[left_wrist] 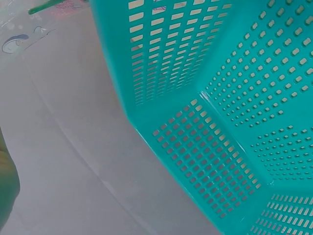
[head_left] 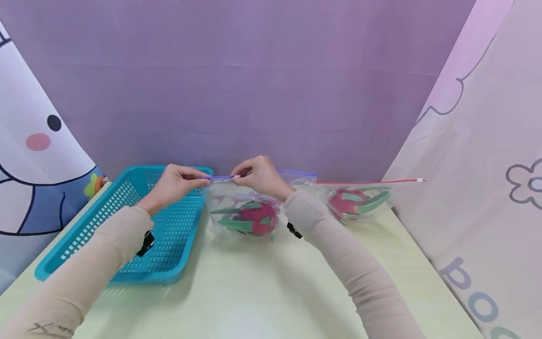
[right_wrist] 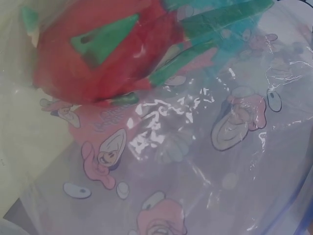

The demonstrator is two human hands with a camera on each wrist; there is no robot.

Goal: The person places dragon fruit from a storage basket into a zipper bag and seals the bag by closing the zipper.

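Note:
A clear zip bag (head_left: 220,200) printed with cartoon figures stands on the table, a red and green dragon fruit (head_left: 257,217) inside it. My left hand (head_left: 173,183) pinches the left end of the bag's blue zip edge. Farther along that edge, my right hand (head_left: 261,176) pinches the zip by its small slider, which the fingers partly cover. Through the plastic, the dragon fruit (right_wrist: 102,49) fills the upper part of the right wrist view. In the left wrist view only a blurred bit of hand (left_wrist: 7,181) shows at the edge.
A teal plastic basket (head_left: 184,254) stands at the left, under my left forearm. Behind my right wrist, a second bag with a red zip (head_left: 368,181) holds another dragon fruit (head_left: 349,203). A purple curtain (head_left: 254,94) hangs along the table's back edge.

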